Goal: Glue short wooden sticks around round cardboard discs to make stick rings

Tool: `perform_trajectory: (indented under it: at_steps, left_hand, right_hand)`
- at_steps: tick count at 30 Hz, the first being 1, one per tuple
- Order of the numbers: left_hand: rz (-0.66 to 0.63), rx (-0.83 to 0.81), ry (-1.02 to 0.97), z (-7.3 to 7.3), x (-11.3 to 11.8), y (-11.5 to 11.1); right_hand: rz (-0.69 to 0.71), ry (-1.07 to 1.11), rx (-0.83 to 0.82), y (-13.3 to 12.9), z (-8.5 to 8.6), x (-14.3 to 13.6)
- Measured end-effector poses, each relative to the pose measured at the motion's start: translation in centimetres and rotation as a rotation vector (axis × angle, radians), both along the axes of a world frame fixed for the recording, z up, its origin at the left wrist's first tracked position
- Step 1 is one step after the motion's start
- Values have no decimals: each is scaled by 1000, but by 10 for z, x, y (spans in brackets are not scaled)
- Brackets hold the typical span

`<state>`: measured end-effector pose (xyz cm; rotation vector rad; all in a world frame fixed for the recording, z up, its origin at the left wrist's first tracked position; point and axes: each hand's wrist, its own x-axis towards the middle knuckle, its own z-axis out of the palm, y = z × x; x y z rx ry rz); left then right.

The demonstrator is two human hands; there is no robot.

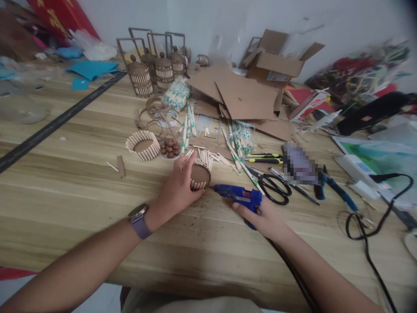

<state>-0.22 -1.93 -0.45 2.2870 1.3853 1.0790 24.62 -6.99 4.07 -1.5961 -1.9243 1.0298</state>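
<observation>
My left hand (176,189), with a watch on its wrist, grips a small round cardboard container (200,177) edged with short wooden sticks. Part of its near wall is behind my fingers. My right hand (269,217) is wrapped round a blue hot glue gun (237,194), whose nozzle points left at the container's right side. Cut stick pieces (213,158) lie loose just behind the container. To the left stands a larger stick-walled ring (143,146) with a cardboard base, and beside it a dish of brown beads (170,148).
Black-handled scissors (275,188), a yellow-black cutter (265,158) and blue pliers (339,191) lie at the right. Wrapped chopsticks (177,93), cardboard sheets (246,95) and several lidded stick-walled baskets (139,77) stand or lie farther back. A black cable (365,243) loops at the right.
</observation>
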Motion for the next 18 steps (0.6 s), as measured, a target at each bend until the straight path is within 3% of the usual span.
perform_trajectory:
  at_steps: [7, 18]
  left_hand:
    - [16, -1, 17, 0, 0, -1]
    - [8, -16, 27, 0, 0, 0]
  right_hand:
    - [91, 6, 138, 0, -3, -7]
    - [88, -57, 130, 0, -9, -7]
